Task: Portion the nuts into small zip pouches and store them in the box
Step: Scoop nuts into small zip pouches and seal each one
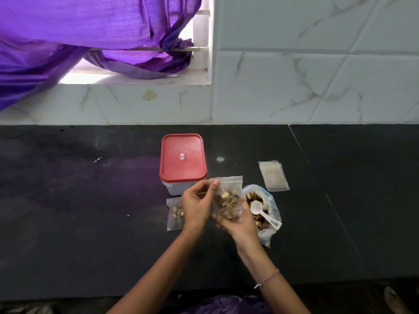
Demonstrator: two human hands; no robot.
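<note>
A small clear zip pouch (pixel 227 196) with mixed nuts in it is held upright between both hands. My left hand (pixel 196 205) pinches its top left corner, and my right hand (pixel 238 224) cups its bottom. Behind them stands a clear box with a red lid (pixel 182 157), closed. A second filled pouch (pixel 175 214) lies flat on the counter, partly hidden by my left hand. To the right, an open plastic bag of nuts (pixel 266 214) holds a white scoop (pixel 263 213).
A small stack of empty zip pouches (pixel 273 176) lies right of the box. Everything sits on a dark stone counter (pixel 90 200) against a white marbled tile wall (pixel 317 75). A purple curtain (pixel 79 37) hangs at the window, upper left.
</note>
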